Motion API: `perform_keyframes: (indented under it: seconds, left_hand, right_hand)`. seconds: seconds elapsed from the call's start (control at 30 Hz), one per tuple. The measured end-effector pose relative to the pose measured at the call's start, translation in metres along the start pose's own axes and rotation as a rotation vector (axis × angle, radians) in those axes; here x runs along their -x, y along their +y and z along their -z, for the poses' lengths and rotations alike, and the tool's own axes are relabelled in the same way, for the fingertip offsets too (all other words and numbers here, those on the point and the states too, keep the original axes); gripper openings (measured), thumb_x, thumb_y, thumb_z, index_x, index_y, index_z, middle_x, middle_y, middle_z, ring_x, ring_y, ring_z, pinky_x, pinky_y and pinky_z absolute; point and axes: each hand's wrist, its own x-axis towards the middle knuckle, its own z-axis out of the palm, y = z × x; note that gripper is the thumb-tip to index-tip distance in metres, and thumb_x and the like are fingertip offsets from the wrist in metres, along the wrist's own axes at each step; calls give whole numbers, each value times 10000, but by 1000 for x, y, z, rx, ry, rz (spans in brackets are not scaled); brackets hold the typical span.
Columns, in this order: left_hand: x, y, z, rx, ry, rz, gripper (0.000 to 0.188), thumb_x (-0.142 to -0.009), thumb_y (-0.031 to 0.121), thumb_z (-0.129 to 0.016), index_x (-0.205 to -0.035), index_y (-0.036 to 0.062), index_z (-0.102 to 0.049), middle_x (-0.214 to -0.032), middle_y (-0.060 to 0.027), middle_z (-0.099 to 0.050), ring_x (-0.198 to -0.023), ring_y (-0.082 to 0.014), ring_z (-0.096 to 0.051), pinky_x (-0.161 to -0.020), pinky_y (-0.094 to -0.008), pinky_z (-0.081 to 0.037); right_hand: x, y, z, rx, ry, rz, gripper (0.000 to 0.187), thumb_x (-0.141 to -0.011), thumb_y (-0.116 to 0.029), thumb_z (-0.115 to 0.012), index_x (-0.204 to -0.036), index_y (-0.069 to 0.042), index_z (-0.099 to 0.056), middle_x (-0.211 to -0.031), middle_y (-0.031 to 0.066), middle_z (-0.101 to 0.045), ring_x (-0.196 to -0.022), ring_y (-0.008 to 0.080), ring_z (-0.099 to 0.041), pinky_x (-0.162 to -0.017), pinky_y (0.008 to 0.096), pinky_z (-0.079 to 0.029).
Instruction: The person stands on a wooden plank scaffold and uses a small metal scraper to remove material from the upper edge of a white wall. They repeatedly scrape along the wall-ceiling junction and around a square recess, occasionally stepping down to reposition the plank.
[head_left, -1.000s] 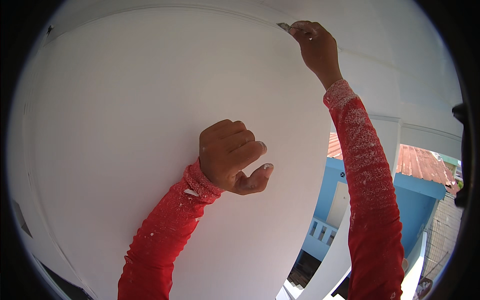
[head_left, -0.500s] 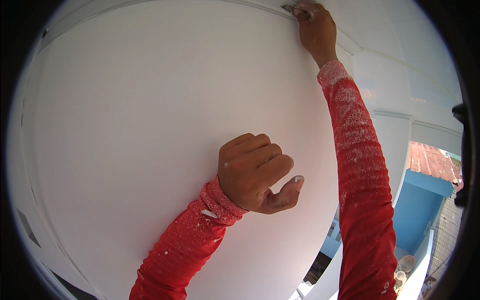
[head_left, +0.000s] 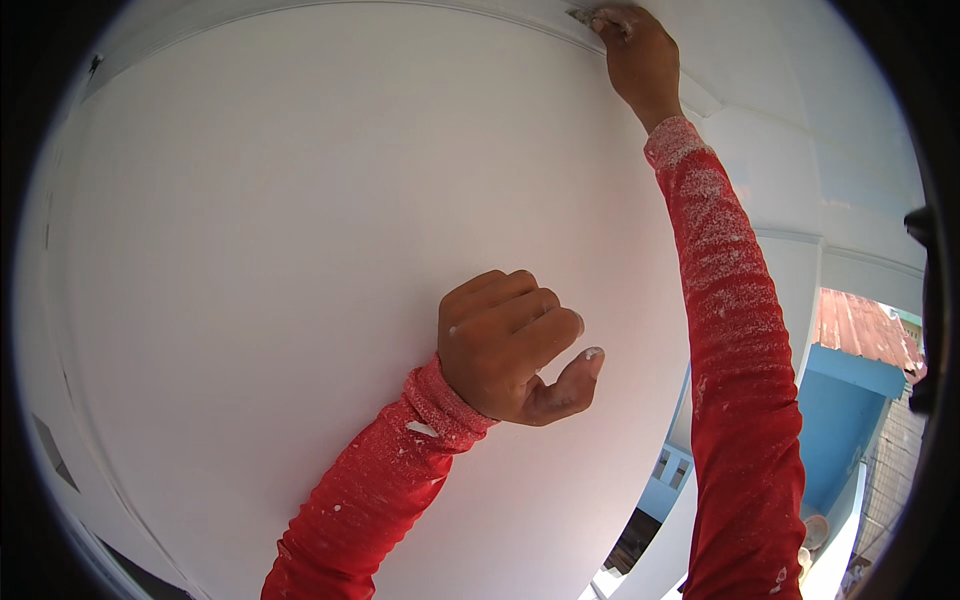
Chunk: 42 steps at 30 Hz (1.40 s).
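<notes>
Wall: white plaster wall (head_left: pixel 280 260) fills most of the view, smooth and freshly coated, curving up to a moulded band at 12 o'clock.
Right hand: right hand (head_left: pixel 640 55) reaches up to 1 o'clock, fingers clenched around a small scraper (head_left: pixel 582 16) whose blade touches the seam under the moulding.
Left hand: left hand (head_left: pixel 510 345) sits near centre, curled into a loose fist against the wall, thumb out, holding nothing; white specks on the nails.
Sleeves: red sleeves (head_left: pixel 730 330) dusted with white powder.
Doing it well: I judge the blade should lie flat along the seam, with light, even pressure, the fist bracing the body.
Containers: no bucket, tray or pan shows.
Background: blue building (head_left: pixel 835 420) with a rusty roof at 4 o'clock, well apart.
</notes>
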Motion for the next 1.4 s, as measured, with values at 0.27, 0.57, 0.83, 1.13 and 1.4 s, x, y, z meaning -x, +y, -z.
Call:
perform_keyframes:
  seconds: [0.27,0.57,0.83,1.13,1.4]
  left_hand:
    - [2,0,-3,-4,28,27,142,-746,170,-674,-663,81,-600,-549,-5,-545,-461,-172,-472,-454,-295,-359]
    - [3,-2,-5,-3,16,32,143,-746,164,-675,-662,84,-591,-546,-7,-536,-458,-172,-465,-454,-296,-356]
    - [2,-4,-6,-15,19,48,125,-728,141,-681,-668,78,-591,-549,-11,-541,-463,-178,-477,-457,-292,-361]
    - [2,-5,-5,0,71,39,148,-740,155,-679,-649,79,-591,-530,0,-495,-454,-160,-437,-443,-285,-339]
    - [1,-10,-8,0,60,51,130,-724,142,-692,-655,80,-600,-526,5,-476,-451,-156,-433,-442,-283,-341]
  right_hand:
    - [-1,1,0,-11,-33,-52,142,-925,-91,-634,-958,-13,-748,-1022,187,-703,-1007,390,-644,-903,459,-506]
    - [-6,0,1,44,-69,29,166,-943,-102,-616,-979,-57,-771,-1049,171,-708,-1011,380,-645,-896,455,-515]
    - [-7,4,-4,96,-61,66,165,-928,-91,-619,-987,-55,-770,-1044,169,-716,-1024,375,-646,-913,455,-515]
    - [-7,0,-4,21,-71,3,130,-925,-109,-644,-934,-37,-752,-1016,181,-712,-984,384,-656,-871,472,-521]
    - [-7,4,-5,52,-93,32,116,-900,-87,-656,-932,-54,-763,-998,182,-716,-973,387,-660,-875,468,-524]
